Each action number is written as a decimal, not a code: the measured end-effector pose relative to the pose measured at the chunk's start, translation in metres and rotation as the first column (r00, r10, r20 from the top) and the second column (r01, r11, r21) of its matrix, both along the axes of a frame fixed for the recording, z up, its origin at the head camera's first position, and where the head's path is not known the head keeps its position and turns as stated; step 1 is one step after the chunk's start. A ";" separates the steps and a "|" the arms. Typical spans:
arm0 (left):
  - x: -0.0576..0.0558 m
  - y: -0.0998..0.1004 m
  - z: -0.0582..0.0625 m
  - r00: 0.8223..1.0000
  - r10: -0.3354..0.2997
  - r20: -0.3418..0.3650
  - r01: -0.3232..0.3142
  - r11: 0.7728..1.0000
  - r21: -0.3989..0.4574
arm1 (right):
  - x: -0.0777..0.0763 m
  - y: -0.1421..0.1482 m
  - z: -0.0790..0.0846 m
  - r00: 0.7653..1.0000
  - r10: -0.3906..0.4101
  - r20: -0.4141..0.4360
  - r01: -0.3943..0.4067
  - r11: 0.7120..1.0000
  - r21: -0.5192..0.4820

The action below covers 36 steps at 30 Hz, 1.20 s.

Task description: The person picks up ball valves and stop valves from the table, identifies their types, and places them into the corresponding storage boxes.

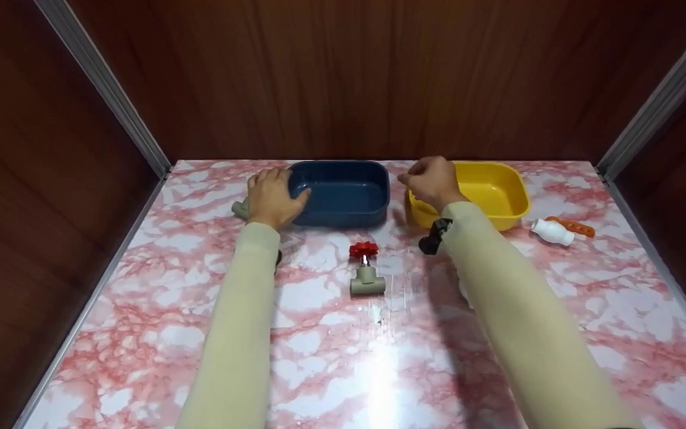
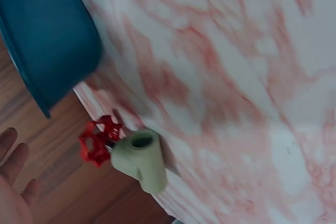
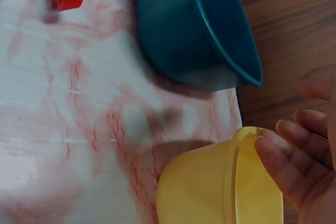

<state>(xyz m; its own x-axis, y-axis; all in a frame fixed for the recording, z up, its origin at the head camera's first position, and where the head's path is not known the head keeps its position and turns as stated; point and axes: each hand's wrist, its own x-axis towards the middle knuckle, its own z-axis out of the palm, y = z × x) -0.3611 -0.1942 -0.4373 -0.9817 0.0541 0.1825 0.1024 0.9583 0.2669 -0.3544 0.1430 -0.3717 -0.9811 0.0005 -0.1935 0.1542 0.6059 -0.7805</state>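
**Left hand (image 1: 271, 196) at blue tub (image 1: 343, 219), right hand (image 1: 435, 182) at yellow tub (image 1: 501, 223)**

Hands, two. Left: fingers and thumb spread wide, nothing seen held. Right: fingers loosely bent above the left rim of the yellow tub, nothing seen held; whether the rim is touched cannot be told.

Left valve (image 2: 151, 167), a grey-green tee with red handwheel: set on the surface (image 1: 301, 357) just left of the blue tub, partly covered by the left hand in the head view. By that hand it is most nearly reached; in the left wrist view it is shown apart from the fingers. Its stem appears pointed toward the back panel (image 1: 331, 77), the tee barrel laid crosswise to it.

Middle valve (image 1: 367, 285), same pattern: placed in front of the blue tub, handwheel toward the panel.

Counted: valves, two; tubs, two; white fitting (image 1: 551, 232), one, laid right of the yellow tub; orange bar (image 1: 581, 228), one, just beside the fitting; white item (image 1: 464, 291), one, mostly hidden by the right sleeve (image 1: 521, 310), kind undetermined.
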 end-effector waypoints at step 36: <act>0.004 -0.093 -0.023 0.925 0.194 0.327 -0.337 0.816 0.470 | -0.009 -0.042 -0.034 0.975 -0.183 0.129 0.204 0.963 -0.175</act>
<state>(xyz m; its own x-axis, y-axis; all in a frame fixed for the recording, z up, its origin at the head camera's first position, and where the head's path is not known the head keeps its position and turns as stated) -0.3568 -0.2869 -0.4602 -0.9582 -0.2462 -0.1459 -0.2755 0.6562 0.7025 -0.3639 0.1005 -0.4056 -0.9384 0.1418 -0.3153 0.3456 0.4020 -0.8479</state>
